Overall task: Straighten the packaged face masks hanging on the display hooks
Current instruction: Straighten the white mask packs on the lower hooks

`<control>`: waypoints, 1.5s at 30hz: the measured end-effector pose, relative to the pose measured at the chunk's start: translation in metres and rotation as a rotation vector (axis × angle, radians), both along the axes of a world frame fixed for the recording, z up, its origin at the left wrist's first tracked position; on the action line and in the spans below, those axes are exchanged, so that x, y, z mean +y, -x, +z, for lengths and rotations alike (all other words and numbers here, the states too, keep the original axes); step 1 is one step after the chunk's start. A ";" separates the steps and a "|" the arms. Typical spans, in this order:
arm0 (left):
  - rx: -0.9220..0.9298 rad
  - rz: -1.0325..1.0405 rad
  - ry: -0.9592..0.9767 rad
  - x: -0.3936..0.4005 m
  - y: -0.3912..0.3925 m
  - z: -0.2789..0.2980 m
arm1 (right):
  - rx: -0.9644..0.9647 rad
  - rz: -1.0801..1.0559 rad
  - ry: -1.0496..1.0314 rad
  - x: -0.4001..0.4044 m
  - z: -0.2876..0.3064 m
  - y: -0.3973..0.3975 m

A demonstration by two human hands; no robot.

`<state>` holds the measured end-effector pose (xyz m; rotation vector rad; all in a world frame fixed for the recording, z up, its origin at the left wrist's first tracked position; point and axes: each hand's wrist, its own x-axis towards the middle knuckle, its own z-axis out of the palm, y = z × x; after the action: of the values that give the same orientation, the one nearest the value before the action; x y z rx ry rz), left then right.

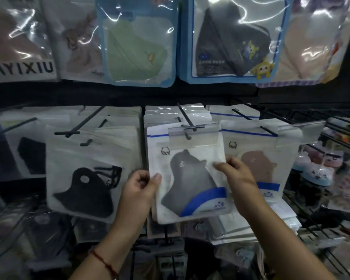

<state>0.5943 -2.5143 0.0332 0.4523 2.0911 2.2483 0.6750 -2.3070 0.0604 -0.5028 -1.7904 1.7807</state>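
A white packet with a dark grey mask and a blue stripe hangs at the front of a stack on the centre hook, tilted a little. My left hand pinches its left edge, thumb on the front. My right hand grips its right edge, thumb on the front. A clear price tag holder sits at the hook's tip over the packet's top. To the left hangs a white packet with a black mask. To the right hangs a packet with a brown mask.
Larger mask packets hang in a row above: a green one, a dark one with cartoon figures and a peach one. Bare black wire hooks jut out at the right. More packets hang below the hands.
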 end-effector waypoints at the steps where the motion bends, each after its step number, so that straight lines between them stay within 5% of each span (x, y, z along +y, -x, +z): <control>1: -0.006 -0.023 0.019 -0.005 -0.006 0.003 | 0.005 0.026 0.028 -0.003 0.005 -0.008; 10: -0.092 -0.533 0.125 -0.045 -0.042 0.030 | 0.018 0.238 0.056 -0.015 0.040 -0.073; 16: 0.051 -0.508 0.049 -0.050 -0.029 0.048 | -0.104 0.308 -0.043 -0.006 0.036 -0.102; 22: 0.285 -0.564 0.549 -0.034 -0.026 0.067 | -0.218 0.238 -0.153 -0.015 0.033 -0.116; 26: 0.439 -0.639 0.678 -0.007 -0.036 0.075 | -0.287 0.117 -0.439 -0.017 0.024 -0.125; 30: 0.547 -0.607 0.679 0.024 -0.047 0.080 | -0.104 -0.310 -1.133 -0.019 0.013 -0.131; 34: 0.534 -0.638 0.629 0.048 -0.059 0.088 | -0.012 -0.261 -1.570 -0.004 0.015 -0.136; 45: 0.224 -0.616 0.463 0.089 -0.081 0.098 | -0.099 -0.110 -1.324 0.070 0.044 -0.156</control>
<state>0.6754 -2.4253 0.1310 1.1520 2.0799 1.3834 0.8312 -2.2369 0.1044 -0.1043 -2.4381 0.2326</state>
